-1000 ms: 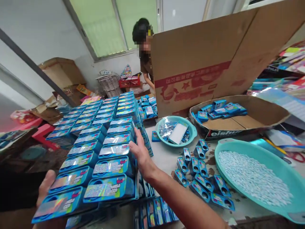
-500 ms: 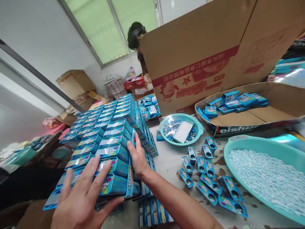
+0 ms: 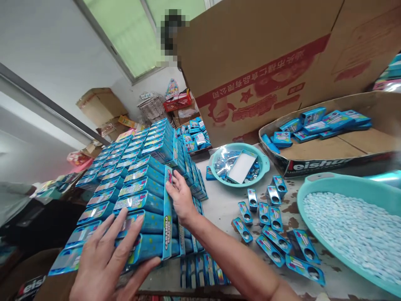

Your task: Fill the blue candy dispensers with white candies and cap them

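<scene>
A blue display tray lettered "CARAMELO MACIZO", filled with a row of small blue boxes, sits between my hands on a stack of similar filled trays. My left hand spans its near end, fingers spread over the box tops and thumb low by the front corner. At the far end, my right hand has its fingers against the tray's lettered side; part of its grip is hidden. More rows of blue boxes stand close beside it on the left.
Loose blue boxes with round holes lie on the worn table. A round turquoise basin holds small shiny packets and a white card. A larger basin holds pale blue candies. Behind stand an open carton, a tall cardboard sheet and a person.
The display tray and both hands have shifted slightly left, showing more of the trays beneath its right side. My view has also turned a little.
</scene>
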A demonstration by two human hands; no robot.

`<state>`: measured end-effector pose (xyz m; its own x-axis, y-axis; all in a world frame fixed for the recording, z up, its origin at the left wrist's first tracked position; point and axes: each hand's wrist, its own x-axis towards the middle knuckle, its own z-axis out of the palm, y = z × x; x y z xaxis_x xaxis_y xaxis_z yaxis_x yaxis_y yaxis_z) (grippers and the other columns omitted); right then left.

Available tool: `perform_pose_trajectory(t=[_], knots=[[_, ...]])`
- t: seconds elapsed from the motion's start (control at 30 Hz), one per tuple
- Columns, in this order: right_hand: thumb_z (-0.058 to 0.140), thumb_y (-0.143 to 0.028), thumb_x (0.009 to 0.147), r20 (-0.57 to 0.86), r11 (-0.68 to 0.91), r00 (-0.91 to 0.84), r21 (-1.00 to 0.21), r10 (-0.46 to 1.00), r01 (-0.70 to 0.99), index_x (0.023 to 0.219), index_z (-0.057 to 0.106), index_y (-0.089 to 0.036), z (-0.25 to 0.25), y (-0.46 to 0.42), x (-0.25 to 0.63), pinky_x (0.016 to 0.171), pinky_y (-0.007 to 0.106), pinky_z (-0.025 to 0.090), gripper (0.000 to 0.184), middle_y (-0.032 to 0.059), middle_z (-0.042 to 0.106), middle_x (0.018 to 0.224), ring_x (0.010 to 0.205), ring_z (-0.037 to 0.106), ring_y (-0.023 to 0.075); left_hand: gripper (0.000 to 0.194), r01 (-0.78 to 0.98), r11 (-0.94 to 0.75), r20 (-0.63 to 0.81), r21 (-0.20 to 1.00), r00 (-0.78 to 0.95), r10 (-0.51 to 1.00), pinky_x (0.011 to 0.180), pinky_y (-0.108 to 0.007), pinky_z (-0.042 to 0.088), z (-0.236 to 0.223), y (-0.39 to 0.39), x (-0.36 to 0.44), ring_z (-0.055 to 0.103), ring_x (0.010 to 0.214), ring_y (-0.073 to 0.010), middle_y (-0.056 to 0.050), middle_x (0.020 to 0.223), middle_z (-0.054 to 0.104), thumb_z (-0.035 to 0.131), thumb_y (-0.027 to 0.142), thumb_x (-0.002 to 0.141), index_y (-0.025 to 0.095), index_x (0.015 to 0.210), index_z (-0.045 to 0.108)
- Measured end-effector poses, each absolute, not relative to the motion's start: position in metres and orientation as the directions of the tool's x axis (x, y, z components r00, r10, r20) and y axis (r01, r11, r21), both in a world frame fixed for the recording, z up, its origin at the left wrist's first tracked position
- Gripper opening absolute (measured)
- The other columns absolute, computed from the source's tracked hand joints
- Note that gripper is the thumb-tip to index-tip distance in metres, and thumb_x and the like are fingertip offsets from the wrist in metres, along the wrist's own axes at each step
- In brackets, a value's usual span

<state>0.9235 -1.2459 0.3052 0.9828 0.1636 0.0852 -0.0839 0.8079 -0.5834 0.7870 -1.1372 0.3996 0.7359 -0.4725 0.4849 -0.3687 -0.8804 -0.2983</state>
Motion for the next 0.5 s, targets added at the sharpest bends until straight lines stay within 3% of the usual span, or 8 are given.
perform_pose_trajectory(t=[0.17,0.23,0.33,0.4,0.5], knots=[[0.069,-0.049,0.077,0.182,0.856,0.966,-0.513,0.185,-0.067,0.135,0.040,-0.016,0.305,-1.246,0.918,0.111,0.043,0.036,0.073,0.0109,0.047,0.139,0.127,0.045,0.0251,0.078,-0.330,-0.895,0.507,-0.299,0.740,-0.442,0.111,-0.048,0.028,0.401,-1.147,0.767,0.041,0.129,-0.0354,-0.008,0.151,0.035,0.071,0.036,0.076,0.029,0.145,0.035],[0.063,-0.048,0.082,0.220,0.786,0.961,-0.619,0.170,0.003,0.134,0.046,-0.019,0.307,-1.245,0.914,0.112,0.045,0.033,0.062,0.0078,0.051,0.135,0.126,0.045,0.0244,0.080,-0.290,-0.911,0.521,-0.295,0.750,-0.408,0.109,-0.050,0.029,0.401,-1.146,0.762,0.042,0.128,-0.0355,-0.006,0.152,0.033,0.072,0.031,0.075,0.032,0.145,0.034],[0.053,-0.049,0.087,0.270,0.456,0.962,-0.862,0.041,0.222,0.126,0.059,-0.023,0.306,-1.244,0.913,0.114,0.046,0.024,0.047,0.0081,0.050,0.132,0.127,0.039,0.0250,0.071,-0.293,-0.916,0.487,-0.273,0.779,-0.395,0.111,-0.043,0.028,0.403,-1.147,0.769,0.041,0.130,-0.0313,-0.006,0.149,0.037,0.066,0.037,0.080,0.028,0.145,0.036],[0.052,-0.053,0.085,0.253,0.307,0.966,-0.917,-0.048,0.256,0.123,0.062,-0.021,0.296,-1.246,0.917,0.114,0.044,0.022,0.050,0.0109,0.043,0.135,0.130,0.034,0.0251,0.065,-0.291,-0.924,0.452,-0.247,0.809,-0.376,0.111,-0.038,0.027,0.410,-1.149,0.777,0.042,0.130,-0.0281,-0.006,0.146,0.041,0.058,0.046,0.085,0.026,0.143,0.038],[0.049,-0.066,0.077,0.014,0.348,0.995,-0.936,-0.095,0.046,0.126,0.057,-0.014,0.258,-1.255,0.930,0.112,0.036,0.028,0.072,0.0128,0.043,0.136,0.128,0.039,0.0241,0.065,-0.268,-0.932,0.430,-0.244,0.832,-0.351,0.112,-0.038,0.027,0.424,-1.147,0.775,0.045,0.127,-0.0274,-0.003,0.143,0.046,0.055,0.056,0.084,0.030,0.141,0.041]])
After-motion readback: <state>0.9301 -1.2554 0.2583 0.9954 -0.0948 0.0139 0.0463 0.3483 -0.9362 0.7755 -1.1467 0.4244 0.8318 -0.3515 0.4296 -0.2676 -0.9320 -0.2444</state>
